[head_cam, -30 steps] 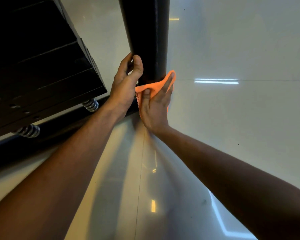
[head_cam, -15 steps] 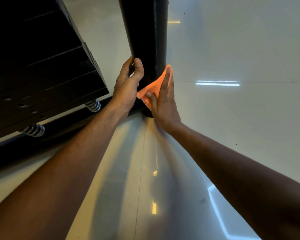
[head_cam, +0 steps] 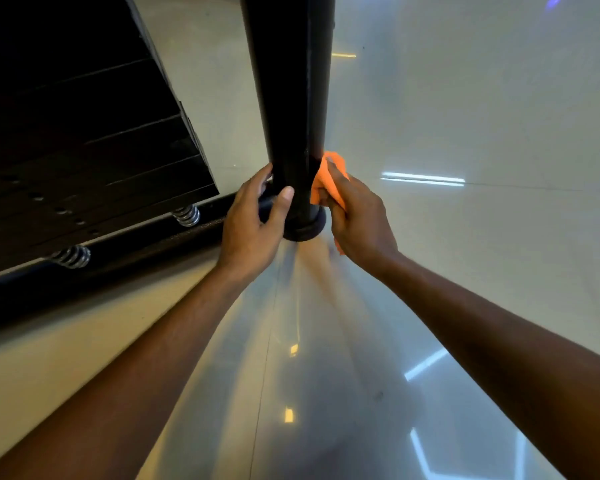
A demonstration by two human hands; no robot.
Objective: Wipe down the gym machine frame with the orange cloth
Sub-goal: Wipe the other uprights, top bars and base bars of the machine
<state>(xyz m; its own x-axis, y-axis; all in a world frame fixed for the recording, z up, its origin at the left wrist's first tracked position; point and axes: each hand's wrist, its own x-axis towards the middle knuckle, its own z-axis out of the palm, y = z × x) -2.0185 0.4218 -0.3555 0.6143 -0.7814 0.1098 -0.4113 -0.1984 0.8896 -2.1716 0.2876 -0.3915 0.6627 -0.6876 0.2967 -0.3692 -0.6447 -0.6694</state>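
Orange cloth (head_cam: 326, 178): we find it bunched in the right hand (head_cam: 359, 220), pressed against the right side of the black upright post (head_cam: 291, 98) low down, just above the post's round foot (head_cam: 303, 228). A scrap of it shows below the heel of that hand.

Right hand: we record its fingers (head_cam: 338, 174) curled around the cloth, with the fingertips laid toward the post.

Left hand (head_cam: 250, 226): we see it wrapped round the left side of the same post at about the same height, thumb (head_cam: 281, 206) lying across the front face, the other fingers reaching behind; how far they close behind the post we cannot tell.

Post and frame: the post stands on the floor (head_cam: 465, 271); a black base rail (head_cam: 118, 254) runs off from its foot to the left.

Weight stack (head_cam: 84, 150): dark plates sit above the rail, with two metal coil springs (head_cam: 71, 256) beneath them.

Floor: glossy pale tiles carry light reflections (head_cam: 423, 178) to the right of the hands.
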